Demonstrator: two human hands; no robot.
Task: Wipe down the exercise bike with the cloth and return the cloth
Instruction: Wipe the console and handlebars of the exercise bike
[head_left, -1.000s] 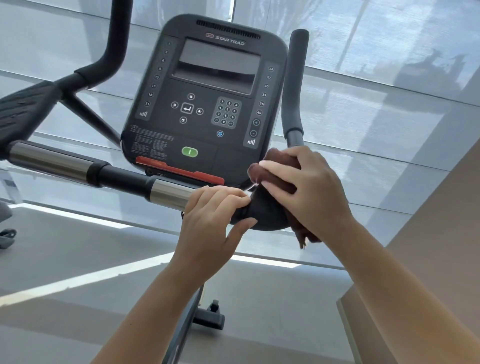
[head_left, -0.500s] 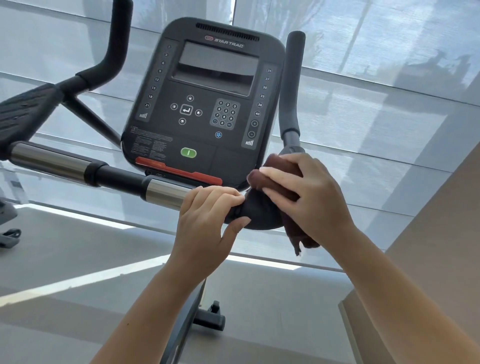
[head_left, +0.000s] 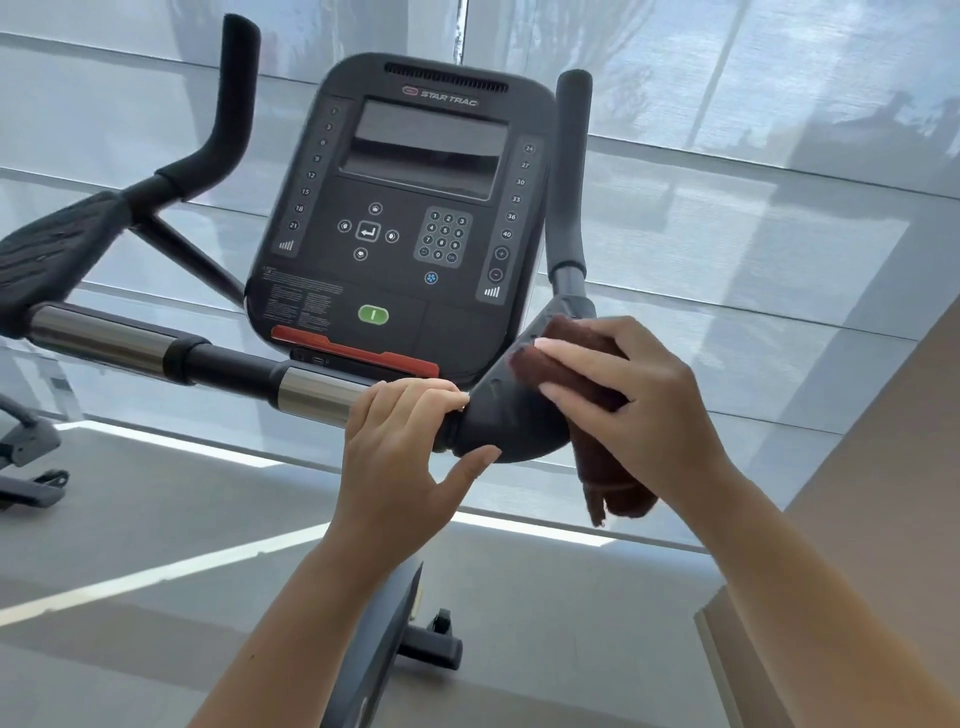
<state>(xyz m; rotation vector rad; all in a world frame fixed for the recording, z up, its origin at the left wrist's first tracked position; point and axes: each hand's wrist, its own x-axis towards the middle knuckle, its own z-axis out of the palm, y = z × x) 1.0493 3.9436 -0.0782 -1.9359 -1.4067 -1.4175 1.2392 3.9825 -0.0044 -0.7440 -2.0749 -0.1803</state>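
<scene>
My left hand (head_left: 400, 441) grips the handlebar (head_left: 311, 389) for bracing; right hand (head_left: 639, 410) clamps cloth (head_left: 613, 467) round its bend (head_left: 511, 421), thumb presumably behind.

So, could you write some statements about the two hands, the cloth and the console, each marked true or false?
1. The right hand holds a dark brown folded cloth against the black plastic handlebar joint. True.
2. The left hand holds a spray bottle. False: it grips the chrome handlebar tube.
3. The rectangular screen of the black console shows bright numbers. False: it is dark.
4. A green oval button sits above a red strip on the console. True.
</scene>
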